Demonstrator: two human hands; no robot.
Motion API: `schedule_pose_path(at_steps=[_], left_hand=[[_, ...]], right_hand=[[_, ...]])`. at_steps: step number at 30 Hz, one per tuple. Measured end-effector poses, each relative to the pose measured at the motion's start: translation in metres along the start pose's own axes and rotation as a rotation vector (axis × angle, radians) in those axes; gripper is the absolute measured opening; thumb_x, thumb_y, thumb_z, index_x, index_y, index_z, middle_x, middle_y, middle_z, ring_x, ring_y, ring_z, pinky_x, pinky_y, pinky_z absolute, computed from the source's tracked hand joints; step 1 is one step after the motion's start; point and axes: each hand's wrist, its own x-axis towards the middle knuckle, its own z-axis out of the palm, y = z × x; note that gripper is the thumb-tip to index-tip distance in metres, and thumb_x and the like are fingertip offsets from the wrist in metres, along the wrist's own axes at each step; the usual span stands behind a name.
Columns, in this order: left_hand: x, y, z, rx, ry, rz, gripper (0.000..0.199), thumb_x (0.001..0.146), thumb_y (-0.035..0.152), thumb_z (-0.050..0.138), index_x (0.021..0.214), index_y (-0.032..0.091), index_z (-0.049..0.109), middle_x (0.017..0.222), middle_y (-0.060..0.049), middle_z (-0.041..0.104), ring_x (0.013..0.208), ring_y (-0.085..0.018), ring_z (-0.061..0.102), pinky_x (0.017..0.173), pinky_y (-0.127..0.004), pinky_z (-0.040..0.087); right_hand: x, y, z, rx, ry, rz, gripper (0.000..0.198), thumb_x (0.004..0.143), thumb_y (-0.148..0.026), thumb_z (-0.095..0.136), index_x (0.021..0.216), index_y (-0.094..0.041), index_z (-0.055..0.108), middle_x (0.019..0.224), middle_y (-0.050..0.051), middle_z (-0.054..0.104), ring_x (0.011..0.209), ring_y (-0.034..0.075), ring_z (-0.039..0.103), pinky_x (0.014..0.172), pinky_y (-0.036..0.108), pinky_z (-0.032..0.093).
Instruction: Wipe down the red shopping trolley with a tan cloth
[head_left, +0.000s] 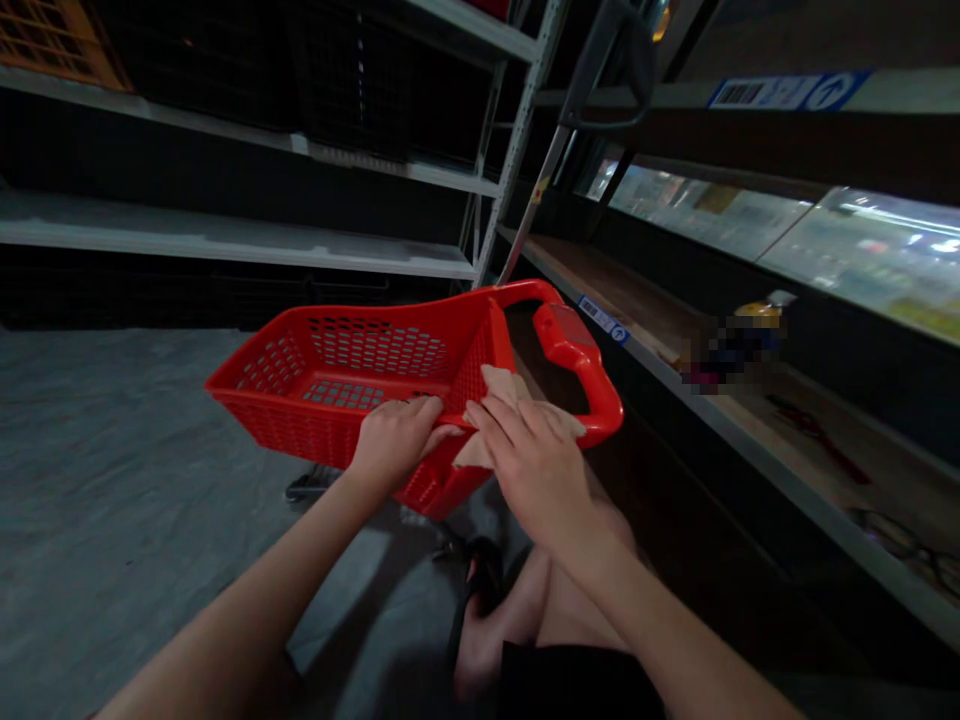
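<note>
A red plastic shopping cart (292, 430) with slotted basket walls stands in front of me, its looped handle (604, 395) pointing right. My left hand (396, 440) is closed over the near rim of the basket, thumb toward the handle end. A beige cloth (474, 452) lies bunched under my right hand (529, 460), which presses it against the rim where the handle begins. Part of the cloth spreads out past my fingers along the handle. Inside, the basket holds nothing I can see.
Metal shelving (247, 240) runs along the back, with an orange crate (64, 40) at upper left. On the right, a shelf (675, 380) carries a blurred item, a dark red object (821, 440) and glasses (892, 535). A grey-handled saw-like tool (559, 140) leans in the corner.
</note>
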Motion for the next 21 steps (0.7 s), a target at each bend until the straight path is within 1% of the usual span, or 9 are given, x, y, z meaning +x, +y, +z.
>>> schedule_pose_path(at_steps=[2, 4, 6, 7, 10, 13, 16, 18, 21], left_hand=[[-0.001, 0.001, -0.001, -0.015, -0.004, 0.037, 0.048, 0.103, 0.059, 0.033, 0.099, 0.021, 0.063, 0.088, -0.007, 0.073, 0.083, -0.025, 0.069, 0.069, -0.032, 0.044], [-0.003, 0.004, -0.001, -0.039, 0.002, 0.068, 0.048, 0.101, 0.061, 0.035, 0.099, 0.021, 0.062, 0.088, -0.007, 0.072, 0.083, -0.025, 0.069, 0.070, -0.033, 0.046], [-0.004, 0.006, -0.001, -0.063, 0.018, 0.082, 0.049, 0.100, 0.063, 0.037, 0.097, 0.021, 0.062, 0.089, -0.007, 0.072, 0.081, -0.026, 0.069, 0.071, -0.034, 0.047], [-0.005, 0.007, 0.000, -0.070, 0.028, 0.084, 0.049, 0.099, 0.063, 0.038, 0.095, 0.020, 0.062, 0.089, -0.007, 0.072, 0.080, -0.026, 0.069, 0.071, -0.034, 0.047], [-0.007, 0.009, 0.000, -0.069, 0.059, 0.095, 0.042, 0.101, 0.057, 0.042, 0.092, 0.020, 0.061, 0.087, -0.006, 0.071, 0.078, -0.025, 0.068, 0.071, -0.035, 0.047], [-0.008, 0.011, -0.002, -0.061, 0.091, 0.113, 0.034, 0.103, 0.047, 0.042, 0.090, 0.020, 0.059, 0.083, -0.004, 0.070, 0.074, -0.024, 0.067, 0.070, -0.036, 0.047], [-0.009, 0.013, -0.005, -0.064, 0.106, 0.118, 0.032, 0.104, 0.043, 0.043, 0.089, 0.021, 0.059, 0.082, -0.004, 0.069, 0.073, -0.023, 0.067, 0.070, -0.037, 0.046], [-0.009, 0.014, -0.006, -0.063, 0.101, 0.107, 0.031, 0.103, 0.044, 0.045, 0.089, 0.021, 0.059, 0.082, -0.004, 0.069, 0.074, -0.024, 0.067, 0.070, -0.037, 0.046], [-0.009, 0.014, -0.006, -0.051, 0.078, 0.087, 0.030, 0.102, 0.045, 0.047, 0.090, 0.021, 0.060, 0.083, -0.004, 0.069, 0.075, -0.024, 0.067, 0.071, -0.036, 0.047]], right_hand=[[0.004, 0.020, -0.017, 0.110, -0.101, 0.010, 0.045, 0.092, -0.006, 0.053, 0.131, -0.024, 0.065, 0.130, 0.005, 0.070, 0.110, 0.027, 0.061, 0.090, 0.042, 0.050], [0.020, 0.044, -0.025, 0.303, -0.213, 0.007, 0.050, 0.085, 0.004, 0.050, 0.118, -0.026, 0.071, 0.123, 0.003, 0.072, 0.108, 0.021, 0.064, 0.089, 0.036, 0.051], [0.043, 0.069, -0.023, 0.444, -0.312, -0.010, 0.048, 0.078, 0.008, 0.049, 0.104, -0.024, 0.073, 0.114, 0.002, 0.073, 0.104, 0.017, 0.066, 0.089, 0.030, 0.050], [0.055, 0.082, -0.017, 0.452, -0.353, -0.020, 0.044, 0.077, 0.008, 0.049, 0.098, -0.022, 0.073, 0.108, 0.003, 0.072, 0.100, 0.016, 0.067, 0.086, 0.029, 0.049], [0.095, 0.118, 0.009, 0.274, -0.434, -0.054, 0.031, 0.079, 0.004, 0.052, 0.094, -0.017, 0.070, 0.099, 0.007, 0.070, 0.091, 0.017, 0.066, 0.079, 0.027, 0.045], [0.137, 0.142, 0.039, 0.058, -0.481, -0.053, 0.022, 0.087, -0.005, 0.054, 0.099, -0.014, 0.070, 0.104, 0.013, 0.071, 0.094, 0.020, 0.066, 0.078, 0.028, 0.043], [0.179, 0.154, 0.063, -0.052, -0.556, 0.016, 0.022, 0.091, -0.012, 0.056, 0.106, -0.015, 0.071, 0.112, 0.014, 0.073, 0.103, 0.022, 0.068, 0.079, 0.027, 0.044], [0.201, 0.157, 0.075, -0.084, -0.578, 0.078, 0.026, 0.090, -0.010, 0.057, 0.111, -0.014, 0.072, 0.116, 0.015, 0.073, 0.106, 0.024, 0.068, 0.079, 0.027, 0.045], [0.218, 0.158, 0.085, -0.104, -0.574, 0.124, 0.031, 0.088, -0.007, 0.056, 0.114, -0.011, 0.072, 0.118, 0.018, 0.073, 0.106, 0.026, 0.070, 0.078, 0.028, 0.046]])
